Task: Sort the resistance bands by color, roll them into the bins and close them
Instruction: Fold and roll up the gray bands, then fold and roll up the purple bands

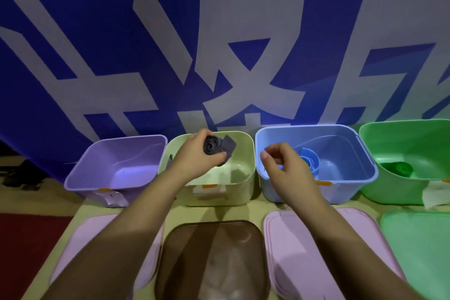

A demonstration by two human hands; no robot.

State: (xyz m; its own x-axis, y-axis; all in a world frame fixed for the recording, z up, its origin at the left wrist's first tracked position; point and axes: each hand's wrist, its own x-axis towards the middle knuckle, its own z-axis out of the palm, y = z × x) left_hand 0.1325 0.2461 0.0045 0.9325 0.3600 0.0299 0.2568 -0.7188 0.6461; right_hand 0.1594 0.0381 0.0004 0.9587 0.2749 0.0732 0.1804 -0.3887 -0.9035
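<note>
Now the left hand (197, 153) holds a rolled dark gray band (214, 146) over the yellow bin (243, 192), while the right hand (285, 168) hangs loose and empty by the blue bin (353, 190).

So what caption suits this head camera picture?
Left hand holds a rolled grey band over the yellow bin; right hand hovers empty.

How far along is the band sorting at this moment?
Done: a rolled blue band lies in the blue bin, a rolled green band in the green bin. In hand: the left hand holds a rolled dark grey band over the pale yellow-green bin. Left: every bin is open.
</note>
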